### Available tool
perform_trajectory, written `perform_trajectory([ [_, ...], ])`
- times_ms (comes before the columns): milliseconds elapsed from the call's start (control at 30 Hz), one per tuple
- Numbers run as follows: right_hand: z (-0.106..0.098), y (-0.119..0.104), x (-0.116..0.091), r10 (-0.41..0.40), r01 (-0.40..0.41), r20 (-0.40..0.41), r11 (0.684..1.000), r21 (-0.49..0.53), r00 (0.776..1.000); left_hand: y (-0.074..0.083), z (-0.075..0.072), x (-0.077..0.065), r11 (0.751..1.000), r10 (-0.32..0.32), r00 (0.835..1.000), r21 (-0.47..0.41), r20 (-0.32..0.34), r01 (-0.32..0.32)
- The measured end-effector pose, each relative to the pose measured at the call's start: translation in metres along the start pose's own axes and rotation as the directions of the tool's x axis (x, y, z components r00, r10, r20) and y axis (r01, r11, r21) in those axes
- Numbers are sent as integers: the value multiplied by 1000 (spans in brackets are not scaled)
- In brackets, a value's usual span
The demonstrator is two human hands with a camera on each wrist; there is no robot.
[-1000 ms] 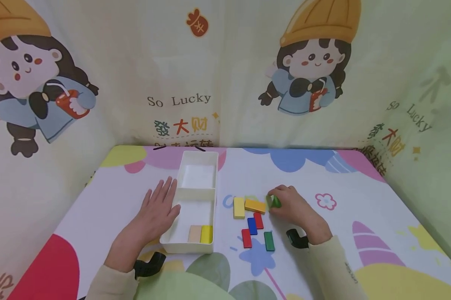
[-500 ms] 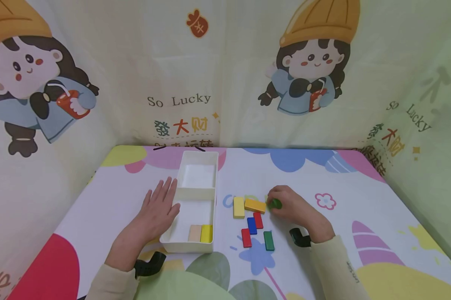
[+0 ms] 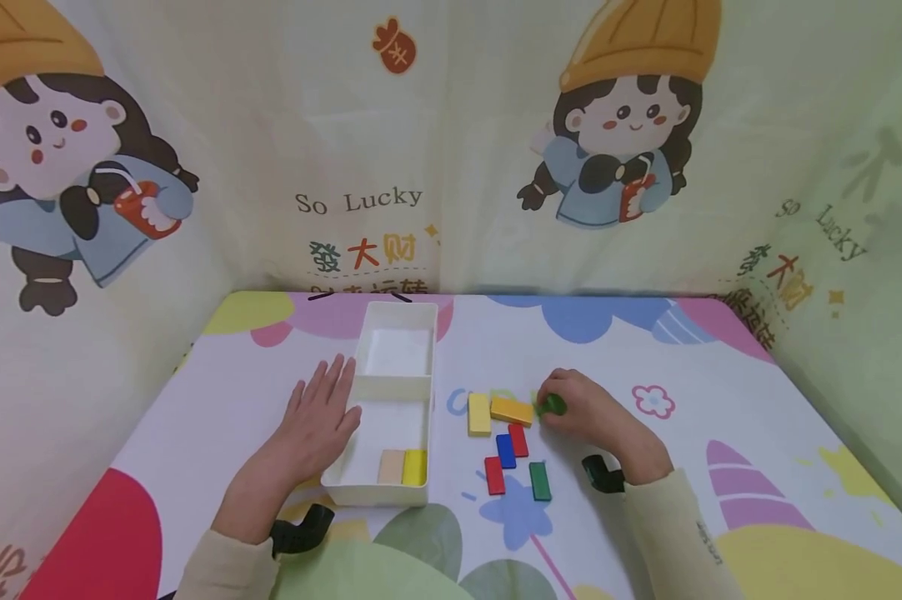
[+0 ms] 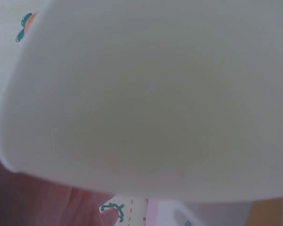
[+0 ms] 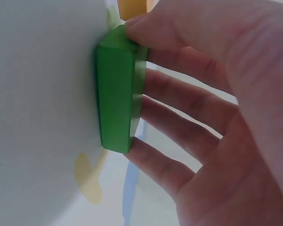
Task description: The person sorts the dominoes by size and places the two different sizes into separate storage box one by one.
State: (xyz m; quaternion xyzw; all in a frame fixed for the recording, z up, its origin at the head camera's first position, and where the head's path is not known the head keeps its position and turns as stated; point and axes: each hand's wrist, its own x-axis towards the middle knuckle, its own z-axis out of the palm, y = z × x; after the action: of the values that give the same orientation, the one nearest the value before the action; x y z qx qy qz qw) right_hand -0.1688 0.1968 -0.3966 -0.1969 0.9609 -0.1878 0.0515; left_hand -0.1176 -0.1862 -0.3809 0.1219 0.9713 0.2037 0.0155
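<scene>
My right hand (image 3: 582,411) holds a green block (image 5: 115,94) at the table surface, right of the loose blocks. In the right wrist view the thumb lies on one end of it, and several fingertips touch its side. My left hand (image 3: 314,425) rests flat against the left side of a white two-compartment box (image 3: 394,387), fingers straight and thumb over the rim. The box's pale wall (image 4: 151,103) fills most of the left wrist view. In the near compartment a beige block (image 3: 391,467) and a bright yellow block (image 3: 415,467) lie side by side.
Between box and right hand lie a pale yellow block (image 3: 478,415), an orange block (image 3: 512,411), a blue block (image 3: 506,451), a red block (image 3: 518,440), another red block (image 3: 494,475) and a dark green block (image 3: 540,481). A printed curtain (image 3: 481,150) hangs behind the table.
In my right hand the green block has turned slightly, and the right wrist has shifted a little to the right. The left hand and box stay in place.
</scene>
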Motion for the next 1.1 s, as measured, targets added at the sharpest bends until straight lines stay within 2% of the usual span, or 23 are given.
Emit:
perform_trajectory([
  [167, -3, -2, -3, 0, 0, -20, 1000, -24, 1000, 1, 0, 2, 1000, 11, 1000, -2, 7, -11],
  [400, -7, -10, -7, -69, 65, -97, 997, -43, 993, 0, -2, 2, 1000, 23, 1000, -2, -8, -23],
  [533, -9, -19, -9, -84, 81, -121, 996, -23, 989, 1, 0, 2, 999, 38, 999, -22, 0, -38],
  [700, -13, -39, -11, -133, 134, -112, 991, -1, 985, 1, 3, -1, 1000, 13, 1000, -11, -7, -13],
  [933, -22, -68, -6, -286, 282, -153, 958, -45, 946, -3, 1, -4, 1000, 4, 1000, -4, -13, -4],
  [1100, -27, -90, -1, -339, 334, -147, 941, -54, 929, -9, -6, -6, 1000, 17, 999, 19, -49, -16],
])
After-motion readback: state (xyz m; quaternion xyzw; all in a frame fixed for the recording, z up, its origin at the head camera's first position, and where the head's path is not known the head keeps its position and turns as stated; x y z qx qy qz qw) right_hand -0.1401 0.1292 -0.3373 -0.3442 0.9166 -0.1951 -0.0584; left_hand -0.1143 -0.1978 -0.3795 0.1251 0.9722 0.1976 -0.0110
